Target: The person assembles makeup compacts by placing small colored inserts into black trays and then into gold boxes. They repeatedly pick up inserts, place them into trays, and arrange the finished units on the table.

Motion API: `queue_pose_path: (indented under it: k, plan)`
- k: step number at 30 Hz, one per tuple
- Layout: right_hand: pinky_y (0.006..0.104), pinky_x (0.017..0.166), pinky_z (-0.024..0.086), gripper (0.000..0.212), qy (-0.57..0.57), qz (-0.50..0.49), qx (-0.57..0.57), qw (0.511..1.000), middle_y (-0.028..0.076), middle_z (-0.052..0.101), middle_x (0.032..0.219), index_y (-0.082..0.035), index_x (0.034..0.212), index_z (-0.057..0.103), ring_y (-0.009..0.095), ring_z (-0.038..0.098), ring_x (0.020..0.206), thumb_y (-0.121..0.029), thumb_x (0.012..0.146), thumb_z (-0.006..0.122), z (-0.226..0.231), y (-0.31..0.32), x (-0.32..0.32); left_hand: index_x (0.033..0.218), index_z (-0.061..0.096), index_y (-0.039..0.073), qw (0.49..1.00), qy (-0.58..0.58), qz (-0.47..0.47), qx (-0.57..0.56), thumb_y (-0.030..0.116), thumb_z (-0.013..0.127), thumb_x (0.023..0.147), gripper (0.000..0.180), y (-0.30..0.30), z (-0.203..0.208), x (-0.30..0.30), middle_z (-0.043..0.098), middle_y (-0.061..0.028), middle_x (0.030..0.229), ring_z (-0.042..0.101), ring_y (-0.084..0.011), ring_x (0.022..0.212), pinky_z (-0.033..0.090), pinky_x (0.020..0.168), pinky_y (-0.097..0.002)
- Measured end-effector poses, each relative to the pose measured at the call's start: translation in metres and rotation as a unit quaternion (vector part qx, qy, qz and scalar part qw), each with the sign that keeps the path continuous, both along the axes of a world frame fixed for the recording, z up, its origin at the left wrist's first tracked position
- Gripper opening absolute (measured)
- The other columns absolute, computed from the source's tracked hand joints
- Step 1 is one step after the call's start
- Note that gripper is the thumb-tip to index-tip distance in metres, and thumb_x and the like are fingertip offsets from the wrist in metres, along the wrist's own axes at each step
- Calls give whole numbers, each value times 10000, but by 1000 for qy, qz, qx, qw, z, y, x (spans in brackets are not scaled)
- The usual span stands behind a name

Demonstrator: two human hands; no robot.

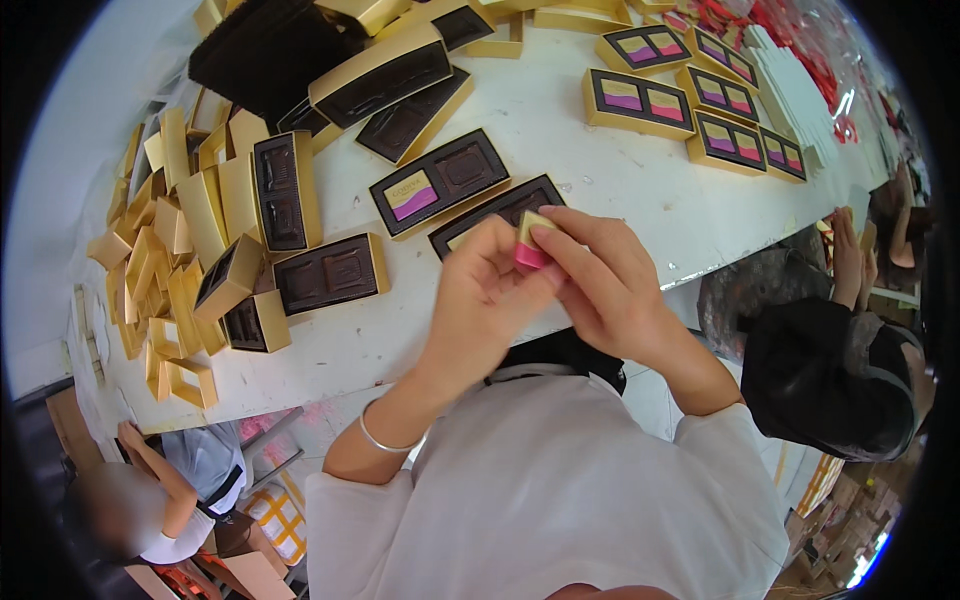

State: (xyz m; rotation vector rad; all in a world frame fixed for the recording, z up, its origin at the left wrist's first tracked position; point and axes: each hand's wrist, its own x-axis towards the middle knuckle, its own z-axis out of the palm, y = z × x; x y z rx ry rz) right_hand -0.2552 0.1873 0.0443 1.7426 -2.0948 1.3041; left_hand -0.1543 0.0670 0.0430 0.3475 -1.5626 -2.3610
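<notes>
Between my two hands, above the table's near edge, is a small gold-and-pink block [531, 241]. The fingers of my left hand [482, 300] close on its left side. My right hand [612, 285] pinches it from the right, thumb and fingertips against it. Just beyond lies a gold-edged box with a dark two-well tray [468, 168]; a gold-and-purple block [411, 194] fills its left well. A second such box [545, 195] sits right behind the block, partly hidden by my hands.
Gold boxes with dark trays [335, 272] and a heap of gold sleeves [170, 270] cover the left of the white table [540, 110]. Several filled boxes [640, 103] stand at the back right, near a stack of white sheets [785, 90]. Other people [835, 370] are on both sides.
</notes>
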Motion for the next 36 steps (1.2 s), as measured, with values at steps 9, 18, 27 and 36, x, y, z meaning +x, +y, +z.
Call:
queue_pose_path:
  k: [9, 18, 27, 36]
  plan:
    - [349, 832, 444, 284, 83, 45, 99, 991, 138, 545, 1140, -64, 984, 658, 297, 518, 1062, -24, 703, 660, -19, -8, -45, 1010, 634, 57, 732, -83, 116, -666, 237, 737, 703, 371, -27, -11, 32, 533, -123, 1145, 520, -262, 928, 452, 746, -357]
    - [333, 939, 373, 218, -356, 116, 84, 923, 105, 492, 1177, -67, 955, 669, 263, 413, 1178, 43, 786, 585, -44, -20, -49, 1040, 649, 16, 793, -95, 116, -591, 90, 736, 709, 350, -29, -29, 39, 509, -144, 1229, 561, -234, 832, 478, 748, -317]
    - [501, 1043, 273, 383, -14, 76, 122, 990, 139, 486, 1165, -104, 1036, 550, 316, 433, 1162, -178, 701, 722, -33, 26, -50, 1025, 646, 8, 791, -51, 88, -604, 22, 724, 705, 330, -12, -33, 22, 515, -151, 1140, 559, -240, 886, 479, 741, -318]
    - [479, 1019, 314, 419, 105, -126, 161, 973, 131, 495, 1272, -80, 1070, 575, 347, 392, 1241, -148, 684, 724, -6, 114, -122, 1205, 530, 54, 758, 5, 37, -651, 192, 734, 708, 554, 8, -21, -35, 397, -213, 1322, 357, -386, 1238, 293, 1018, -488]
